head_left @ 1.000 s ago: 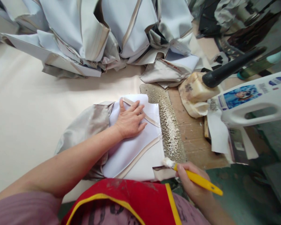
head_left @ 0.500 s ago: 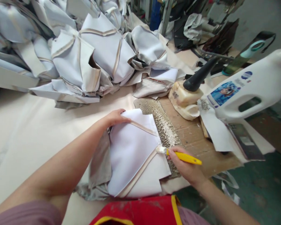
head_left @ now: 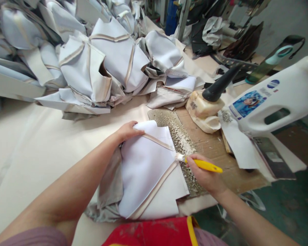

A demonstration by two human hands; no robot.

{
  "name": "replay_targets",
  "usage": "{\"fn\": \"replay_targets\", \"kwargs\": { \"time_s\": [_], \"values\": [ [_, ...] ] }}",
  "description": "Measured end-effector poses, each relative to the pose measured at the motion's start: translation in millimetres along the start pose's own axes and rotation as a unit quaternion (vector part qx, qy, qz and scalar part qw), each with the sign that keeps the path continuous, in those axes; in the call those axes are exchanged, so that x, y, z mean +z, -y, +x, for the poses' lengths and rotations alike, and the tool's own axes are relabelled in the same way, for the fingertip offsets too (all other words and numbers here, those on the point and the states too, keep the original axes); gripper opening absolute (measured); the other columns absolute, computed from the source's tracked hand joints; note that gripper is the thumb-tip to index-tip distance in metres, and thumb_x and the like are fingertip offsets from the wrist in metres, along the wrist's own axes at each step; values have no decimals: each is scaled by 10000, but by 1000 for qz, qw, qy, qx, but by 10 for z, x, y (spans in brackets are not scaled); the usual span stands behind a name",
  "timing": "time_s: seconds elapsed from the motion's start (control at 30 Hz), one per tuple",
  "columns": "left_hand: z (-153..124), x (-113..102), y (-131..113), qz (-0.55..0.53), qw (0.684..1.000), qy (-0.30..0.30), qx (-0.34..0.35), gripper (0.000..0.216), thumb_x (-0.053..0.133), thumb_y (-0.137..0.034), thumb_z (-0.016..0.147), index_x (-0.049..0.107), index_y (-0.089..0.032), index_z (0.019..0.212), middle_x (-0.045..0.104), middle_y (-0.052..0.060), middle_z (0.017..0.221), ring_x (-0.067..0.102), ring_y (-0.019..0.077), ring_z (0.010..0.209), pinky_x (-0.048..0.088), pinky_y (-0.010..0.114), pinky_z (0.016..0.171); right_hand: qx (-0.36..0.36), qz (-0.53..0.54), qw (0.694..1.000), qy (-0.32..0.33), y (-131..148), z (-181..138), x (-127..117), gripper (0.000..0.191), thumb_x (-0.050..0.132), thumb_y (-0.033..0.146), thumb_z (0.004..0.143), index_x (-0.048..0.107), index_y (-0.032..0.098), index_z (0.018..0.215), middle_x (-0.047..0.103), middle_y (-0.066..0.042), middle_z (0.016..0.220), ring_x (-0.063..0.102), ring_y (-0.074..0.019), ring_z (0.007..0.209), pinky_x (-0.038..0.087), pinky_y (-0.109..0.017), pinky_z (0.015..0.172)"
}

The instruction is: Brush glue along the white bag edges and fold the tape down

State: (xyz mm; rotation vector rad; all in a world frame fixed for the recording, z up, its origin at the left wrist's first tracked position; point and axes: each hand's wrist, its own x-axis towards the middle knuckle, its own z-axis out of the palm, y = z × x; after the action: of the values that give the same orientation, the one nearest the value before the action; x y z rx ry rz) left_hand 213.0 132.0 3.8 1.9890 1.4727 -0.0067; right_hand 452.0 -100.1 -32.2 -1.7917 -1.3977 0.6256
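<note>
A white fabric piece (head_left: 143, 167) with beige glued bands lies in front of me on the cream table (head_left: 41, 150). My left hand (head_left: 127, 131) grips its far top edge, fingers curled over it. My right hand (head_left: 204, 174) is closed on a yellow-handled brush (head_left: 202, 165). The brush's bristles touch the right end of the beige band at the piece's edge. A glue-crusted board (head_left: 181, 143) lies just under the brush.
A heap of similar white and beige pieces (head_left: 100, 65) fills the back of the table. A glue-caked pot with a black handle (head_left: 207, 106) and a large white jug (head_left: 274, 99) stand at the right, on cardboard (head_left: 215, 153).
My left hand went from lying flat on the piece to gripping its far edge. The brush moved from the lower corner up to the band's right end. The view tilted upward.
</note>
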Motion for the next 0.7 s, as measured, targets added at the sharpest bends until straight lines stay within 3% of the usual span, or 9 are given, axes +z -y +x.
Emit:
{"fn": "replay_targets", "kwargs": {
  "time_s": [0.07,0.2,0.33,0.43,0.5,0.57,0.7],
  "values": [
    [-3,-3,4,-10,1000,1,0,830,626,-613,608,471,-154,1282,539,104,1271,553,260,1095,444,276,906,-13,7,1000,25,16,28,22,244,462,366,861,572,206,712,599,0,658,568,-155,646,433,-273,638],
    [-6,-16,5,-31,1000,6,1,843,626,-609,607,470,-129,1283,530,123,1279,542,272,1109,439,286,914,-30,-7,999,-25,15,93,63,224,463,352,864,566,206,728,599,0,665,569,-150,645,435,-270,653],
    [1,-24,7,-57,998,18,-5,865,631,-610,596,465,-119,1289,523,130,1284,528,283,1127,434,289,921,-55,-11,998,4,14,192,96,246,449,376,861,575,212,727,613,-8,671,579,-160,652,444,-280,652],
    [18,-50,12,-83,996,31,-9,853,642,-602,583,479,-130,1274,510,114,1303,486,288,1177,405,291,960,-32,-7,999,-36,10,297,139,249,451,393,858,579,209,751,625,-17,695,588,-168,673,452,-288,682],
    [25,-92,11,-103,994,45,-12,820,662,-573,569,504,-140,1247,505,104,1311,472,291,1192,394,294,976,-19,15,1000,-12,4,374,176,270,442,403,865,578,208,738,620,-10,677,586,-164,661,452,-279,664],
    [20,-152,5,-130,989,72,-19,760,679,-533,553,541,-158,1198,554,89,1257,525,288,1130,437,295,929,-24,29,999,5,1,450,210,285,436,407,864,577,204,723,613,-8,663,581,-163,654,451,-276,649],
    [-6,-258,-18,-188,971,144,-36,640,652,-472,560,563,-202,1134,675,42,1018,644,249,893,532,281,708,-38,14,998,-42,27,567,252,264,440,387,855,576,197,732,606,-10,666,573,-161,653,445,-278,658]
  ]
}}
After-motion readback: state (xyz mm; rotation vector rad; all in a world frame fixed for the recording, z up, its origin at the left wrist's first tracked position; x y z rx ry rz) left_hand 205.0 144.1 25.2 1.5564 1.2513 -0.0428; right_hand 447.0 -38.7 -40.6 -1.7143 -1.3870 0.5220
